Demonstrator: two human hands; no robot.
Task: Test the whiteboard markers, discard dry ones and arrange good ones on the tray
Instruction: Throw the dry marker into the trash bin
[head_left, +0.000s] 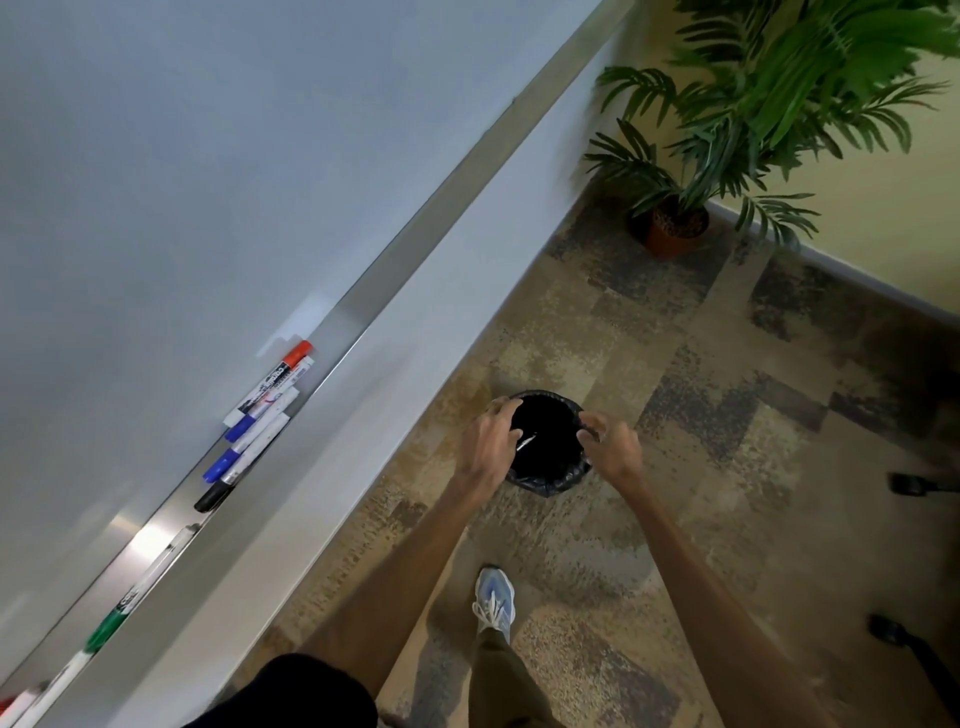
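The right hand (610, 447) pinched the bin liner (550, 483) open at its right edge while the left hand (488, 436) curled at the left rim, a pale marker (525, 442) at its fingertips over the mouth, gripped or loose I could not tell; it wanted dropping dead centre.

1. We see a pale grey-blue whiteboard (182, 156) over a silver tray (363, 306)
2. White-barrelled, we count an orange-red-capped marker (275, 376), two blue-capped markers (260, 410), a black-capped marker (213, 496) and a green-ended marker (117, 618)
3. We note a black bin liner (545, 436)
4. Our carpet (727, 415) is mottled tan, brown and grey-blue patches
5. We see a green plant (779, 93), its speckled terracotta pot (675, 231), and a light blue shoe (494, 603) with white laces
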